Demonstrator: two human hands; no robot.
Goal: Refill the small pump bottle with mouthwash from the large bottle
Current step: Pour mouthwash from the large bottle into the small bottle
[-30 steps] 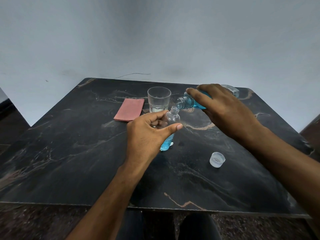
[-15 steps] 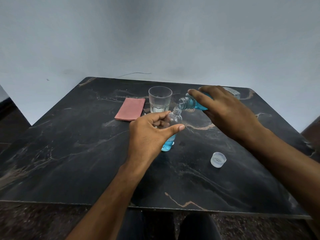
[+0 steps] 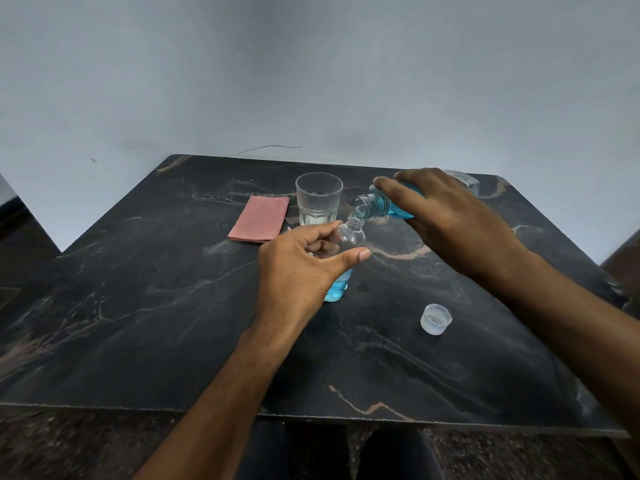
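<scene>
The small clear bottle (image 3: pixel 350 237) stands uncapped on the black marble table (image 3: pixel 138 306), blue mouthwash filling its lower part. My left hand (image 3: pixel 298 271) is wrapped around its body. My right hand (image 3: pixel 446 216) holds the large bottle (image 3: pixel 375 204) tipped almost flat, its open mouth just above the small bottle's neck. Blue liquid shows inside the large bottle's neck. Most of the large bottle is hidden under my right hand. A clear cap (image 3: pixel 435 319) lies open side up to the right. No pump top is visible.
A clear drinking glass (image 3: pixel 318 199) stands just behind the small bottle. A folded pink cloth (image 3: pixel 259 219) lies to its left. A plain wall rises behind the table, and the front edge is close to my body.
The large bottle's mouth has come slightly lower and closer to the small bottle's neck. My left hand keeps its hold on the small bottle.
</scene>
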